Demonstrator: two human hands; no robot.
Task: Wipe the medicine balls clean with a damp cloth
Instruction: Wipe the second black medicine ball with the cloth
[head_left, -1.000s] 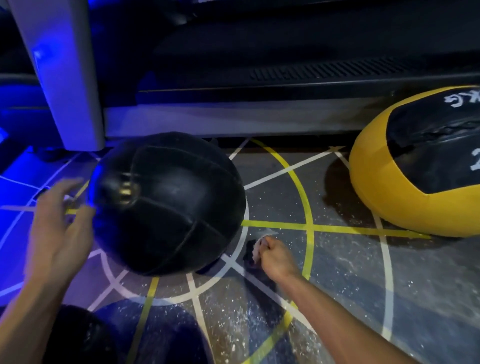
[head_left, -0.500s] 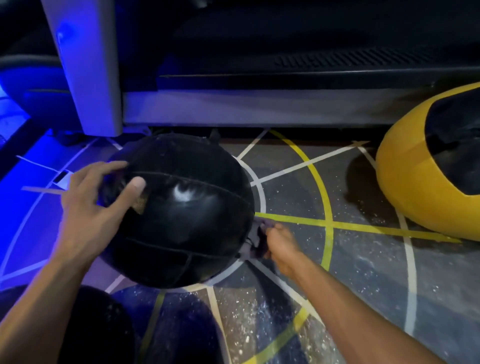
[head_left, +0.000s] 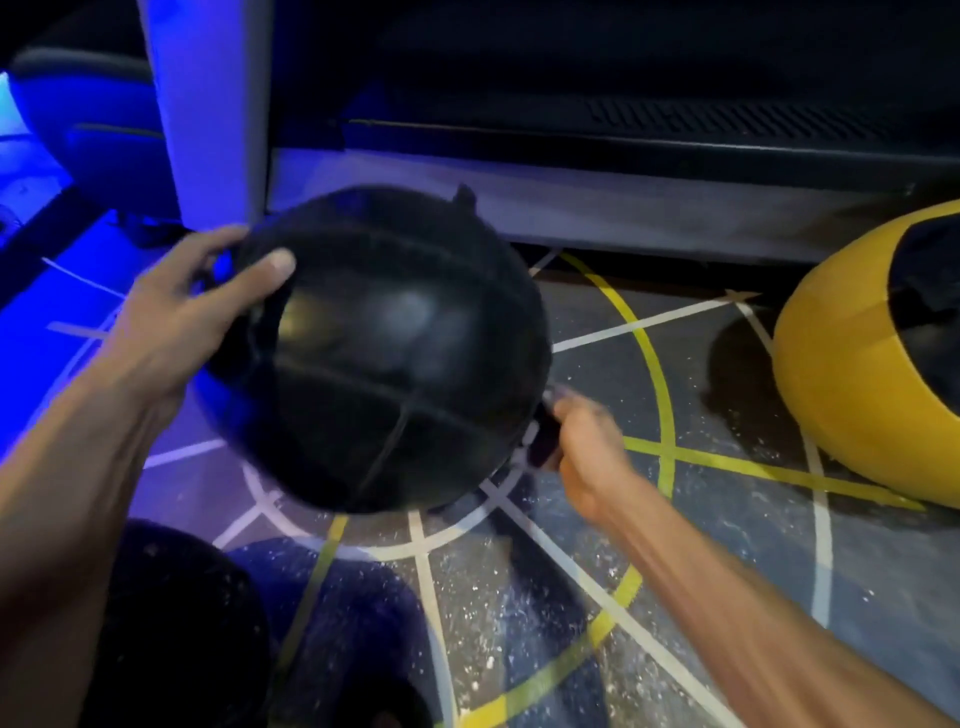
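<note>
Black ball (head_left: 384, 353), dark stitched seams crossing it. Yellow ball (head_left: 841, 395) with a black panel. Grey speckled floor (head_left: 727, 519), yellow and white lines, blue glow left.

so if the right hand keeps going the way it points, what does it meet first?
Probably the black ball: the right hand, gripping a dark cloth, points at its lower right side. Depth is unclear.

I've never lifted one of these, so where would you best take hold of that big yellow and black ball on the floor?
Likely with two open palms on opposite sides of the yellow ball, low on its bulging flanks. It looks too wide and rounded for one hand, no handle shows, and it sags flat on the floor.
</note>
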